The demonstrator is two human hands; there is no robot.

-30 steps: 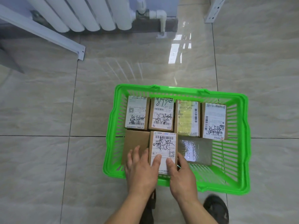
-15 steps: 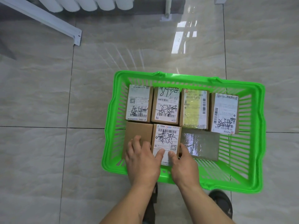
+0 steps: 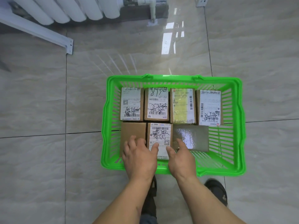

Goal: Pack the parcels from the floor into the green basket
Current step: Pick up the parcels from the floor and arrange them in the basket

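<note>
Head view: a green basket [image 3: 239, 126] on a tiled floor [image 3: 48, 159] holds seven parcels in two rows, the near right corner bare. The left hand [image 3: 140, 157] lies flat, fingers spread, on a plain parcel [image 3: 133, 130]; the right hand [image 3: 180, 159], loosely open, touches the labelled parcel [image 3: 160, 135] between them. A radiator [image 3: 56, 8] and bracket [image 3: 40, 32] stand beyond.

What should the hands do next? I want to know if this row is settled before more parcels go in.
Probably lift both hands away. The left hand and right hand rest flat on the labelled parcel, which already lies in the green basket flush against the plain brown parcel; no parcel shows on the floor.
</note>
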